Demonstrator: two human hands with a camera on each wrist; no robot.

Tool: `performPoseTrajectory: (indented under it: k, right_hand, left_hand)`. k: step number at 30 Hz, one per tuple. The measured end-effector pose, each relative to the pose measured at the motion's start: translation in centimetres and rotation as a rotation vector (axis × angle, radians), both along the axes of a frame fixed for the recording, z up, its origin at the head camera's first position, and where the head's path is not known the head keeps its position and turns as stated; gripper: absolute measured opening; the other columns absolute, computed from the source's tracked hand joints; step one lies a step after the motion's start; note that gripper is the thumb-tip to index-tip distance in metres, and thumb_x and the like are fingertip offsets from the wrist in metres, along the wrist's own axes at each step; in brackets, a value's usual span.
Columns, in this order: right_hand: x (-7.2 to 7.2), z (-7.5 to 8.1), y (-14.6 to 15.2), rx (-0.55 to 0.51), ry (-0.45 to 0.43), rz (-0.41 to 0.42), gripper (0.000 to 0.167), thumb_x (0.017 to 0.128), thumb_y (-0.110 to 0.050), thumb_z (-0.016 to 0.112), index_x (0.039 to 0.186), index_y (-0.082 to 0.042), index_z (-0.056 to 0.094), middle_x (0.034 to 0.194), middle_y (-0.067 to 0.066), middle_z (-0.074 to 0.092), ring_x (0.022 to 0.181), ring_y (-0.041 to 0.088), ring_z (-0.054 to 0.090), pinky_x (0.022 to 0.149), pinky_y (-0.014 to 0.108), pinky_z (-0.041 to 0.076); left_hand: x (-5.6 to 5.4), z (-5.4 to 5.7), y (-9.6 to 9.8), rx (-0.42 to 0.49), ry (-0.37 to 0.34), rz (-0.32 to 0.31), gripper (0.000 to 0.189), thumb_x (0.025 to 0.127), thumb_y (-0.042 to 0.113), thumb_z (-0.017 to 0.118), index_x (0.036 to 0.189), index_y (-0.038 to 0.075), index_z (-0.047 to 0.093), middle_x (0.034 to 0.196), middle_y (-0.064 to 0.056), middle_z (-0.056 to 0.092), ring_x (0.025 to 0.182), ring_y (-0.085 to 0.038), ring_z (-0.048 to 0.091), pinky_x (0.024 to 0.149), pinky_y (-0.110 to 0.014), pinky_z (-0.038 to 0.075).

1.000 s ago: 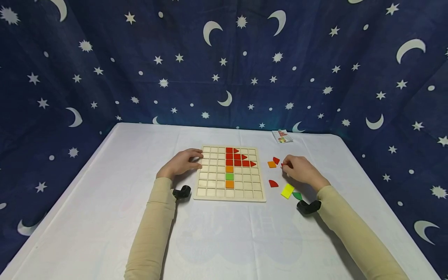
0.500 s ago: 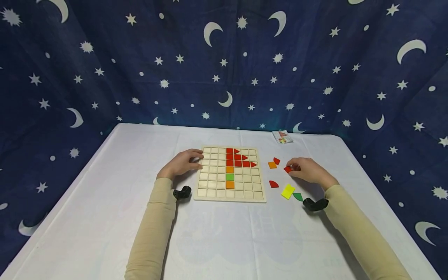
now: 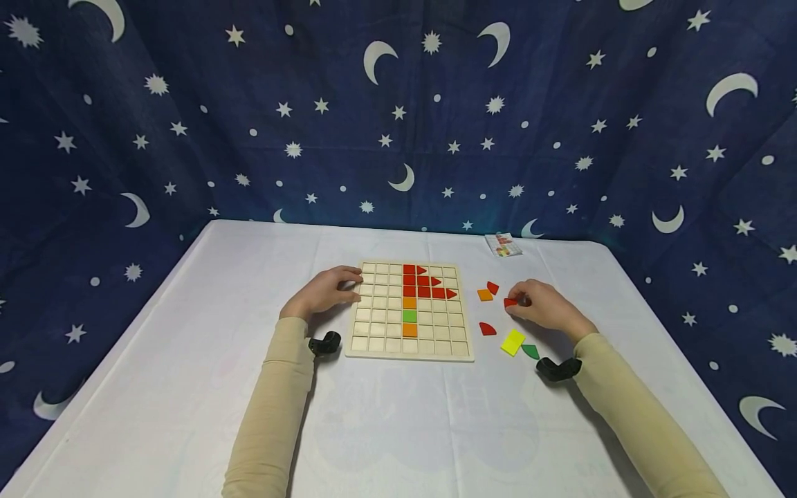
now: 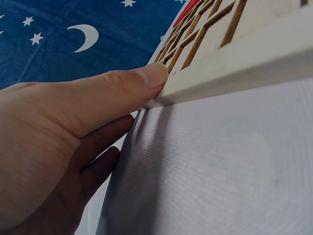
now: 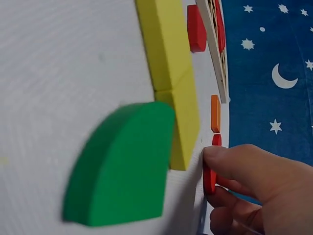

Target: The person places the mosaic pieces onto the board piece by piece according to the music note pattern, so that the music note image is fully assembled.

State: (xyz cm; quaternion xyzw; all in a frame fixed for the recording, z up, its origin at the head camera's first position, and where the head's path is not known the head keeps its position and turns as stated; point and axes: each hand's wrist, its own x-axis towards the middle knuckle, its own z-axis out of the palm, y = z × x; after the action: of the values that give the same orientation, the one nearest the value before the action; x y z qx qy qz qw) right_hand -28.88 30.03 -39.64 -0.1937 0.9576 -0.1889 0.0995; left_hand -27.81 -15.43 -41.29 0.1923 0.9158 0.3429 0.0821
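Note:
A wooden grid board [image 3: 380, 344] lies on the table. Red squares and red pointed tiles [image 3: 423, 281] fill part of its upper rows, above a column of orange, green and orange squares [image 3: 409, 316]. My left hand [image 3: 320, 294] touches the board's left edge; in the left wrist view its straight thumb [image 4: 122, 88] lies on the rim. Right of the board, my right hand [image 3: 548, 306] pinches a red tile [image 5: 209, 178] between thumb and fingers, low over the cloth. The fingers partly cover this tile.
Near the right hand lie an orange square [image 3: 485, 295], a red quarter-circle tile [image 3: 488, 329], another red tile [image 3: 492, 288], two yellow tiles [image 5: 168, 54] end to end and a green quarter-circle tile [image 5: 127, 166]. A printed pattern card [image 3: 503, 245] lies at the back.
My right hand has drawn back slightly to the right and nearer with the red tile, which now shows more between its fingers. The left hand has stayed at the board's edge.

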Motion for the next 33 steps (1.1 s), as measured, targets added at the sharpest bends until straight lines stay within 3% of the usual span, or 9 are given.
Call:
performPoseTrajectory:
  k: [14,20,27,33]
  right_hand:
    - [0.1,0.0,-0.8,0.041,0.057,-0.006,0.021,0.087,-0.019,0.074,0.099,-0.003,0.069,0.086,0.004,0.059,0.077,0.020,0.052,0.073,0.034,0.051]
    - [0.8,0.3,-2.9,0.024,0.106,0.032,0.023,0.085,-0.024,0.075,0.096,-0.004,0.069,0.084,0.003,0.057,0.076,0.019,0.052,0.070,0.032,0.050]
    - [3.4,1.3,-8.8,-0.004,0.181,0.226,0.021,0.086,-0.030,0.075,0.094,-0.012,0.070,0.086,-0.003,0.058,0.074,0.012,0.050,0.065,0.027,0.049]
    - [5.9,0.9,-13.4,-0.019,0.249,0.400,0.020,0.085,-0.034,0.075,0.092,-0.016,0.070,0.086,-0.008,0.056,0.072,0.006,0.048,0.062,0.021,0.045]
  left_hand:
    - [-0.3,-0.4,-0.1,-0.003,-0.005,0.011,0.047,0.091,0.021,0.071,0.132,0.001,0.060,0.148,-0.014,0.045,0.141,-0.032,0.034,0.116,-0.047,0.029]
    - [-0.3,-0.2,0.0,-0.013,-0.004,0.011,0.047,0.091,0.022,0.072,0.132,0.002,0.060,0.148,-0.013,0.045,0.141,-0.032,0.034,0.116,-0.046,0.028]
    - [-0.4,-0.1,0.0,-0.009,0.000,0.012,0.046,0.091,0.022,0.072,0.131,0.002,0.061,0.148,-0.013,0.046,0.141,-0.032,0.035,0.116,-0.046,0.028]
    - [-0.2,0.0,0.1,-0.005,-0.010,0.014,0.047,0.090,0.021,0.072,0.131,0.002,0.061,0.148,-0.013,0.045,0.141,-0.032,0.034,0.116,-0.046,0.028]
